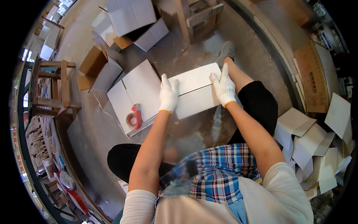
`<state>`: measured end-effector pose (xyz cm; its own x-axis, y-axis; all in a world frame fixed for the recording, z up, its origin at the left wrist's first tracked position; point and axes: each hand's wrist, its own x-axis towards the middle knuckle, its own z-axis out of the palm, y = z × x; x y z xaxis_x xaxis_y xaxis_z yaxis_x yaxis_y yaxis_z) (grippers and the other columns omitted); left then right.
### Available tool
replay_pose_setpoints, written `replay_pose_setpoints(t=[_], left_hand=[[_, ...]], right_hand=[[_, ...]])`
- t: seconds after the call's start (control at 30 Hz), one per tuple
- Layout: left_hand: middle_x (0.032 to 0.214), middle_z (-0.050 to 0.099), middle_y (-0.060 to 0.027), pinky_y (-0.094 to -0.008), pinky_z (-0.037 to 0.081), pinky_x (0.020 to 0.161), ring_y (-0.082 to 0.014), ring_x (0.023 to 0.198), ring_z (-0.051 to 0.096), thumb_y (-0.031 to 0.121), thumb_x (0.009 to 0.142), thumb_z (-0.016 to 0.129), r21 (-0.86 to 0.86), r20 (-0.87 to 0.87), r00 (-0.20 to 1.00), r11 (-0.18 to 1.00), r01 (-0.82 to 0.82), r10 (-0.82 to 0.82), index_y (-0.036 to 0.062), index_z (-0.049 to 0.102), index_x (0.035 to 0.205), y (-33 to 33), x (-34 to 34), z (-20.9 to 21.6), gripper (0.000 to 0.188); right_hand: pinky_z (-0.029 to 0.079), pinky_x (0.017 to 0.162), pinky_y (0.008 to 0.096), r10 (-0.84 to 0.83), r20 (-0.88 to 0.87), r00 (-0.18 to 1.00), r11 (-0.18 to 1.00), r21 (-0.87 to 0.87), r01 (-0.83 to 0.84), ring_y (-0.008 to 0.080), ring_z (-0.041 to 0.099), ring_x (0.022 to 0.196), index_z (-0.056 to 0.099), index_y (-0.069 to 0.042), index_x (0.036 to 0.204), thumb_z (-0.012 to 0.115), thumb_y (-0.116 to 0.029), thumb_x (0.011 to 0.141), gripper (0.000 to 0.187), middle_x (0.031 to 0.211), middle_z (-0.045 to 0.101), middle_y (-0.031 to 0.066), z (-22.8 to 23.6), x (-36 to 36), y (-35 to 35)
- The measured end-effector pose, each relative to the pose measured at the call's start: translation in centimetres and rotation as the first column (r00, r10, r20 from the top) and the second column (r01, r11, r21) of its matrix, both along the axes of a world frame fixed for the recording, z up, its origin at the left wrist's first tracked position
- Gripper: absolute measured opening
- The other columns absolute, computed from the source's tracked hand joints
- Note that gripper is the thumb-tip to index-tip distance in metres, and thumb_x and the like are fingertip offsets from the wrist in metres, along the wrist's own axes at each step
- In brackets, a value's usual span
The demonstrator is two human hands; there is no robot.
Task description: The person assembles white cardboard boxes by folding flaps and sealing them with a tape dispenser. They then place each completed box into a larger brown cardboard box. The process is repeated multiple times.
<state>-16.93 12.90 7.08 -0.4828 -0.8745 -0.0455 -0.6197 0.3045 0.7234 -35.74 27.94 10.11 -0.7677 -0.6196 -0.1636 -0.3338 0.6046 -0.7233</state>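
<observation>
A white cardboard box [197, 100], with a dark seam running along its middle, is held between my two hands above the floor. My left hand [169, 94], in a white knitted glove, grips its left end. At the right end, my right hand [224, 87], gloved the same way, holds on with its thumb and a finger pointing up along the edge. To the left of the box lies a stack of flattened white cartons [140, 87]. A red tape dispenser [135, 116] with a roll of tape rests on the near part of that stack, beside my left forearm.
Opened cartons [100, 71] and larger white boxes [130, 16] stand at the far left. A wooden stool [56, 86] is at the left, with a wooden frame [184, 22] at the back. Loose folded cartons [313, 145] pile up at the right beside a brown carton [312, 76].
</observation>
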Motion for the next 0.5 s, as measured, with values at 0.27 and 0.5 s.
replay_pose_setpoints(t=[0.27, 0.5], left_hand=[[0.120, 0.063, -0.0274, -0.0565, 0.051, 0.087, -0.0461, 0.105, 0.065, 0.050, 0.102, 0.045, -0.120, 0.435, 0.897, 0.992, -0.028, 0.078, 0.0059, 0.037, 0.138, 1.7, -1.7, 3.2, 0.058], [0.114, 0.064, -0.0271, -0.0576, 0.052, 0.083, -0.0446, 0.100, 0.067, 0.053, 0.101, 0.046, -0.134, 0.459, 0.885, 0.991, -0.020, 0.080, 0.0045, 0.041, 0.126, 2.2, -2.7, 3.5, 0.055]], right_hand=[[0.046, 0.098, 0.0541, 0.124, -0.144, 0.982, 0.987, 0.123, -0.107, 0.0485, 0.057, 0.114, 0.036, 0.002, 0.140, 0.055, -0.036, 0.097, 0.060, 0.129, 0.056, 0.0308, 1.0, 0.0, -1.4], [0.041, 0.103, 0.0529, 0.122, -0.523, 0.843, 0.990, 0.122, -0.067, 0.0411, 0.050, 0.126, 0.045, -0.003, 0.137, 0.059, -0.036, 0.092, 0.058, 0.137, 0.052, 0.0253, 0.4, -0.4, -0.8]])
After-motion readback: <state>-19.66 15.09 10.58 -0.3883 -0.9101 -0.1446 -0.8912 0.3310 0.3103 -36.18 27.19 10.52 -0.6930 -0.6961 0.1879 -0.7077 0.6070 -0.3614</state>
